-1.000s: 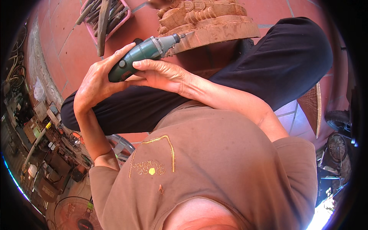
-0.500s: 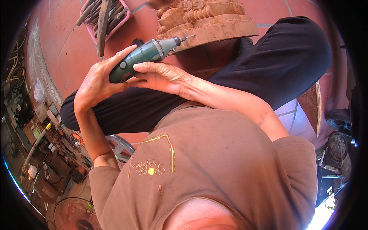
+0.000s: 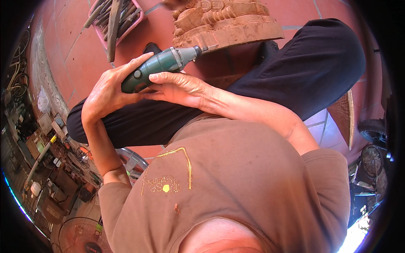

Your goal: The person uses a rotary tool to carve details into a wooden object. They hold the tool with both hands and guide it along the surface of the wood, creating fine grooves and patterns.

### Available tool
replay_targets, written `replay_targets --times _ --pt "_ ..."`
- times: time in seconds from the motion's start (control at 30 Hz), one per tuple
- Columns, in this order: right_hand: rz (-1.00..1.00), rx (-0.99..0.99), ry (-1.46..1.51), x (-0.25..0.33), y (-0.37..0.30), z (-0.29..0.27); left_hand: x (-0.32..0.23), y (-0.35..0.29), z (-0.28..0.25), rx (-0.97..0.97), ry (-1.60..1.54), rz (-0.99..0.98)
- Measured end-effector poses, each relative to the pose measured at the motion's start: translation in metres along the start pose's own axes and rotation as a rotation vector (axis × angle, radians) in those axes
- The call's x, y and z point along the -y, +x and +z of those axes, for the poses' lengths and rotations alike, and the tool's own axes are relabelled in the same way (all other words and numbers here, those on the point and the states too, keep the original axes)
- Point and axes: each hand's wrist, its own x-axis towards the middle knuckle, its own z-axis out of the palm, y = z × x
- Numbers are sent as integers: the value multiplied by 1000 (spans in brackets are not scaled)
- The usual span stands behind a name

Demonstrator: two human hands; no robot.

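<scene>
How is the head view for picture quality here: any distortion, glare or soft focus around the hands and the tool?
Head view: strong fisheye bending with a black rim; a reddish cast overall; a blown-out patch at the lower right edge; the left hand, right hand and green rotary tool are sharp and evenly lit, the wood carving is cut off at the top edge.

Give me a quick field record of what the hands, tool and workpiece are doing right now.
left hand: wrapped around the rear body of the green rotary tool
right hand: fingers laid along the tool's underside, steadying it
tool tip: thin bit pointing at the lower rim of the carved wooden piece; contact cannot be told
workpiece: reddish carved wood on the tiled floor, between the knees
nearby: pink tray of hand tools at upper left
</scene>
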Motion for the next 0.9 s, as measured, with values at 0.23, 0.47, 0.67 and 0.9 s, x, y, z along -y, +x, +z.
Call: replay_targets --times 0.23,0.47,0.67,0.9 --pt "-1 -9 14 0 -5 7 1 0 0 15 9 -2" --pt "5 -29 28 -2 -5 5 1 1 1 -3 19 46" --pt "3 -11 13 -1 -3 3 5 1 2 -5 23 40" --pt "5 -6 2 0 -1 2 2 1 0 -10 -4 19"
